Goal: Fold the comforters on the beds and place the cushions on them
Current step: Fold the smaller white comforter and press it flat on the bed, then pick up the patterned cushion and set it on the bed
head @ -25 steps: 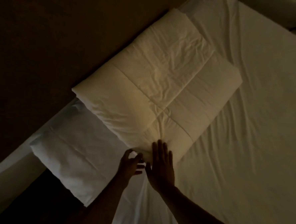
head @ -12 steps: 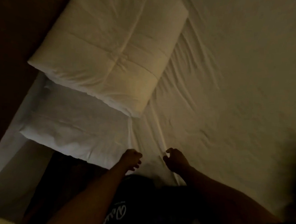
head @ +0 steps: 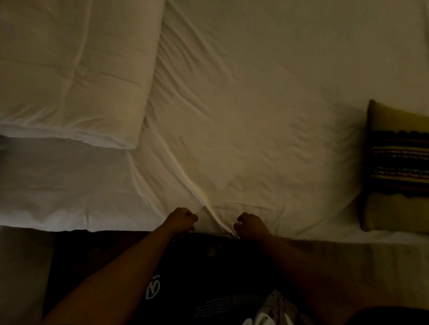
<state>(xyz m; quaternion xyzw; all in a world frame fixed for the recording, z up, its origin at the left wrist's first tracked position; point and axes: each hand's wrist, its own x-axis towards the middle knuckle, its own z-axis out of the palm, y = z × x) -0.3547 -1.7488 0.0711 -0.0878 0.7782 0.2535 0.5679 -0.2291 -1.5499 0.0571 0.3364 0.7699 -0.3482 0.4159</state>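
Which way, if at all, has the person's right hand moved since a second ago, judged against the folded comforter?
Yes. The right hand has left the folded comforter and pulled back toward the person, to the near edge of the bed sheet, fingers curled.

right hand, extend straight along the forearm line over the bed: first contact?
Likely nothing but the bedsheet. The right hand points up-left over bare sheet between the folded comforter and the striped cushion. Much farther on it might graze the comforter's right edge; depth unclear.
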